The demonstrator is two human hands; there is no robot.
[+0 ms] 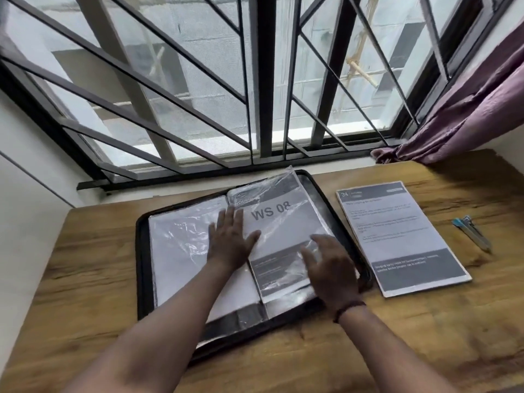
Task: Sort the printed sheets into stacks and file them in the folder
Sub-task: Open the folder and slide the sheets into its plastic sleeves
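Head view: "WS 08" is read, upside down, on a printed sheet (pixel 283 222) sleeved in clear plastic inside the open black folder (pixel 141 251). Left hand (pixel 229 239) is laid flat near the folder's spine, fingers straight and close together. Right hand (pixel 331 268) is held over the sleeve's lower right, fingers spread and slightly bent; contact cannot be confirmed. A stack of sheets (pixel 402 236) headed "34" lies just right of the folder; smaller text is illegible. Two pens (pixel 472 232) are noted further right on the wooden table (pixel 85 279). Behind it: barred window (pixel 255 80), purple curtain (pixel 467 114).

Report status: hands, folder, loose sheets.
Both hands, left and right, flat on sleeved WS 08 sheet. Folder open. Printed stack waiting alongside. Nothing obstructing.
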